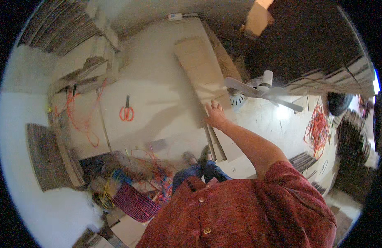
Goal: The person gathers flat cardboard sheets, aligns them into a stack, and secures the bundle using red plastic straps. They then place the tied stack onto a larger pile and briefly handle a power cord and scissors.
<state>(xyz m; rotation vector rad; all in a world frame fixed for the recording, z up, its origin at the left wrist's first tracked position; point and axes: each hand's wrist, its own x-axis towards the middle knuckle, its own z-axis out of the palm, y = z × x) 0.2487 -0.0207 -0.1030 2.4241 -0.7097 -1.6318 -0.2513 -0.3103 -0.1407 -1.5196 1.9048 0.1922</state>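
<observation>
My right hand rests on the long brown cardboard piece, near its close left edge. Its fingers look stretched out and slightly apart on the surface. Blur hides whether the thumb goes round the edge. My left hand is out of view. A pair of scissors with red handles and dark blades lies on the pale surface, left of the cardboard.
A white fan stands to the right of my hand. Tangled red strips lie farther right, with thinner red strands at the left. Cardboard stacks line the sides. A checked cloth lies lower left.
</observation>
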